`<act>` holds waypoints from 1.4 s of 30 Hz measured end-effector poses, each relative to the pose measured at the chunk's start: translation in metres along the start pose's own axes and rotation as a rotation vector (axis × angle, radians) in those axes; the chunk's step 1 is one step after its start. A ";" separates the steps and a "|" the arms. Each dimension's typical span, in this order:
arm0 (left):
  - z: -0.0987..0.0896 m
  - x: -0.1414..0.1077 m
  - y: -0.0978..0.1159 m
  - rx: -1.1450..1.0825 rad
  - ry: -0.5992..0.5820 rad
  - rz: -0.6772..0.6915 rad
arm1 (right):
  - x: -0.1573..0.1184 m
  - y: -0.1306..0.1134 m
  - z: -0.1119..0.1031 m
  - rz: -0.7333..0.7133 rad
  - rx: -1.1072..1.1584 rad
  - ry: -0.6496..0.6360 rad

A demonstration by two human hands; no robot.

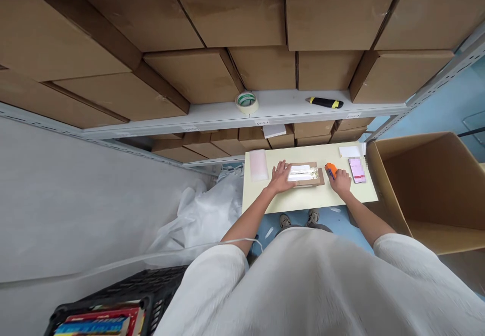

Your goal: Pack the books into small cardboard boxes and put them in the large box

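On the cream tabletop (pixel 278 202) lies a small flat cardboard package (pixel 312 182), with a white label or strip and shiny clear tape across its top. My left hand (pixel 280 178) rests on the package's left end, fingers spread out. To the right of the package, my right hand (pixel 342 182) is closed around an orange tool (pixel 330 168) with a dark blue part, perhaps a tape dispenser; its exact kind is too small to tell. The tool is apart from the package, near its right end.
A pink-white sheet (pixel 258 164), a phone (pixel 356 170) and white paper (pixel 349 151) lie on the table. Tape roll (pixel 246 102) and utility knife (pixel 325 102) sit on the shelf before stacked boxes. A large open carton (pixel 435 189) stands right; plastic wrap (pixel 204 209) and a black crate (pixel 151 288) left.
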State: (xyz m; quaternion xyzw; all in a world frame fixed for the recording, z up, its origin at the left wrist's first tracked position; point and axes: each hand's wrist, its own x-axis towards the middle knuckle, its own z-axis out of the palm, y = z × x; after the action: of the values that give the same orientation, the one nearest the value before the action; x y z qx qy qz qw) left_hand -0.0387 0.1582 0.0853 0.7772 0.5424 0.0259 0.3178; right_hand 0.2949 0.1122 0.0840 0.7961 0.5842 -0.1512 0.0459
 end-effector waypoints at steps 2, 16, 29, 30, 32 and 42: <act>0.001 0.005 0.004 -0.044 0.076 -0.080 | 0.001 -0.021 -0.014 -0.057 0.054 0.055; 0.011 0.023 0.001 -0.130 0.173 -0.342 | 0.002 -0.103 -0.025 -0.187 0.054 -0.131; -0.026 -0.007 0.022 -0.248 0.469 -0.227 | -0.020 -0.100 -0.048 -0.291 0.235 0.165; -0.021 -0.011 0.021 -0.243 0.463 -0.233 | -0.023 -0.099 -0.042 -0.286 0.250 0.141; -0.008 -0.020 0.016 -0.232 0.432 -0.246 | -0.030 -0.093 -0.028 -0.275 0.268 0.068; 0.025 -0.020 -0.016 -0.273 0.302 -0.297 | -0.016 -0.070 0.010 -0.198 0.455 -0.029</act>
State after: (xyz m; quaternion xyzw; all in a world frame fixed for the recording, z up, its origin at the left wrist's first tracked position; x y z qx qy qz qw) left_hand -0.0504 0.1328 0.0626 0.6261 0.6835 0.1677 0.3356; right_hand 0.2226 0.1171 0.0862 0.7225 0.6095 -0.2940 -0.1414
